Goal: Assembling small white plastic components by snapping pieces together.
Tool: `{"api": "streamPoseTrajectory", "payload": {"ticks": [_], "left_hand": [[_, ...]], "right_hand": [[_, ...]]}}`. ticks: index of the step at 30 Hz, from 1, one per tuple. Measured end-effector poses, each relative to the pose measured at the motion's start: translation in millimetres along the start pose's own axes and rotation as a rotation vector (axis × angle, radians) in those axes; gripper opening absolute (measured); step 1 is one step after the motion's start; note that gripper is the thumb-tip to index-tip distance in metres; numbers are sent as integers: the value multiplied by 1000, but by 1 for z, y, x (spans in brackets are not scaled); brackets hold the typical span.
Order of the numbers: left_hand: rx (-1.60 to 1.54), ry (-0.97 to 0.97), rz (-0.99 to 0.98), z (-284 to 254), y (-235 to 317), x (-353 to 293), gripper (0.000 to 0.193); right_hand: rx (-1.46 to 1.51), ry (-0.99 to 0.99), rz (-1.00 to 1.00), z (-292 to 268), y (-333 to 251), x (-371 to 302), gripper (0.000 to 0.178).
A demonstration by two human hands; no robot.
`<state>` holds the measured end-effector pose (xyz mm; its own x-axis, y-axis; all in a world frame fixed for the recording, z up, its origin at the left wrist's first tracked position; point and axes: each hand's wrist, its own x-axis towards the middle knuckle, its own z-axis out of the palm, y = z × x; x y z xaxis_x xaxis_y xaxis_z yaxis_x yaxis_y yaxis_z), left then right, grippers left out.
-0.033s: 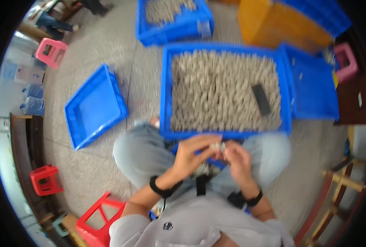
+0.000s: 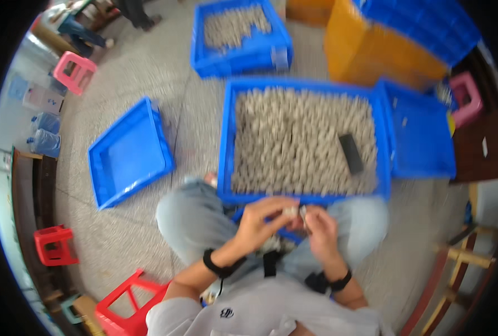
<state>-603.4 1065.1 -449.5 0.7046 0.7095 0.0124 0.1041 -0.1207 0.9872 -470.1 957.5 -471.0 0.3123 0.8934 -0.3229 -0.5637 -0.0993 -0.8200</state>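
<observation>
Left hand pinched narrow on a small pale piece; I see right hand pinched too, just beside it, but blur means I can't tell if it grips the same piece or another. Piece sits between the hands, at the left fingertips; long axis unreadable. Blue crate is just ahead of both hands, full of pale pieces. Dark block lies on those, ahead and right, nearer the right hand, long axis pointing mostly away from me, far end leaning left.
</observation>
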Motion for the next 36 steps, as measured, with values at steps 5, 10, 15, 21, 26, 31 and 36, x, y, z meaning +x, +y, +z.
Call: {"api": "streamPoseTrajectory", "payload": {"ticks": [5, 10, 15, 21, 26, 31, 36], "left_hand": [[-280, 8, 51, -1, 1, -19, 13], [-389, -13, 145, -7, 16, -27, 12], [-390, 6, 160, -18, 33, -38, 18], [-506, 44, 122, -26, 47, -60, 16], [-611, 115, 196, -31, 51, -66, 14], [-577, 299, 267, -41, 76, -70, 24], [-548, 360, 415, -44, 83, -66, 30]], "right_hand": [[-8, 47, -125, 10, -7, -7, 19], [-92, 63, -249, 6, -16, -17, 19], [-341, 251, -488, -10, -30, -25, 19], [-575, 434, -716, -22, -44, -52, 21], [-651, 494, -743, -25, -45, -58, 24], [-722, 532, -783, -30, -41, -47, 24], [-670, 505, -793, -32, -40, -45, 21]]}}
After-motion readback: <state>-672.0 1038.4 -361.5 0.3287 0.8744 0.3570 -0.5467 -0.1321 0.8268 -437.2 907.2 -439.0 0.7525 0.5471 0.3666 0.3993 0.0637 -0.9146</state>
